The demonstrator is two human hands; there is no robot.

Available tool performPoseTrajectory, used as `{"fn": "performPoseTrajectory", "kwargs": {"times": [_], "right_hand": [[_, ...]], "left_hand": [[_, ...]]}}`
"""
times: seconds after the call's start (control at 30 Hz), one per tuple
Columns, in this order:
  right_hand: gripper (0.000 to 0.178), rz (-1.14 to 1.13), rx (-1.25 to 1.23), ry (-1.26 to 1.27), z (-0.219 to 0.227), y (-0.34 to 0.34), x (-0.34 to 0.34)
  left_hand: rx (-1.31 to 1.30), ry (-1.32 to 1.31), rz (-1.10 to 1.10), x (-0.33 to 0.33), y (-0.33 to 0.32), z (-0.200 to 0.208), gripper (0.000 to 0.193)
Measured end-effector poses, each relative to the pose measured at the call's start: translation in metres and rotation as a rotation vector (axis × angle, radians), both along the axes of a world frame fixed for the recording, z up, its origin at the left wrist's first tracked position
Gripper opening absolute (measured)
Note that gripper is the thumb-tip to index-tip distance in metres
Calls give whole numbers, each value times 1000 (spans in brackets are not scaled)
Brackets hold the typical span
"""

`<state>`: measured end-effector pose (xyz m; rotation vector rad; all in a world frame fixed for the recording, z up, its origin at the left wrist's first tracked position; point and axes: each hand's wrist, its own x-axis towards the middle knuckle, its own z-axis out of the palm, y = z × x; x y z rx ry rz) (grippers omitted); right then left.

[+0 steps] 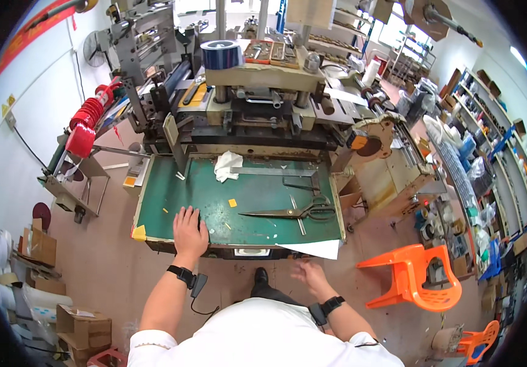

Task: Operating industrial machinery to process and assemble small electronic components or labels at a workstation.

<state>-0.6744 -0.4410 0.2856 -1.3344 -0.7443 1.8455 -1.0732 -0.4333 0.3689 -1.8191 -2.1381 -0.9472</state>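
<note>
My left hand (pixel 190 234) lies flat on the near edge of the green worktop (pixel 202 183), fingers stretched out and holding nothing. Below the table's front edge, my right hand (pixel 312 276) hangs in the air with loosely bent fingers; nothing shows in it. The nearest thing to it is a white sheet of paper (pixel 315 249) jutting over the table edge. Large scissors (pixel 294 212) lie on the right of the worktop, across a thin metal strip (pixel 299 221). Behind them are a steel ruler (pixel 276 172) and a crumpled white cloth (pixel 227 166).
A press machine (pixel 257 116) stands behind the worktop, with a blue tape roll (pixel 221 54) on top. An orange chair (pixel 413 278) is at the right. Red rolled material (pixel 86 122) is at the left, cardboard boxes (pixel 83 330) at the lower left, and loaded shelves (pixel 502 153) at the far right.
</note>
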Motion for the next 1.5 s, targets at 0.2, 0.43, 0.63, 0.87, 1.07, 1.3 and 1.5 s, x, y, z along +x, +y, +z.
{"fn": "performPoseTrajectory", "kwargs": {"times": [0.2, 0.43, 0.63, 0.87, 1.07, 1.3, 1.5], "right_hand": [[31, 878, 248, -535, 124, 15, -19], [48, 473, 460, -285, 243, 140, -107], [44, 189, 465, -346, 222, 267, -177], [34, -122, 486, -398, 187, 330, -213], [29, -196, 630, -455, 183, 339, -217], [26, -196, 740, -665, 189, 328, -213], [25, -267, 659, -511, 192, 319, -228]], "left_hand": [[6, -25, 4, 4, 1, 2, 39], [10, -32, 28, 1, -2, 2, 38], [37, -50, 17, 1, -1, 2, 38], [32, -83, 36, 5, 0, 7, 38], [41, -92, 78, 4, 0, 12, 39], [44, -108, 51, 4, -1, 15, 39], [51, -120, 56, 2, -5, 12, 38]]}}
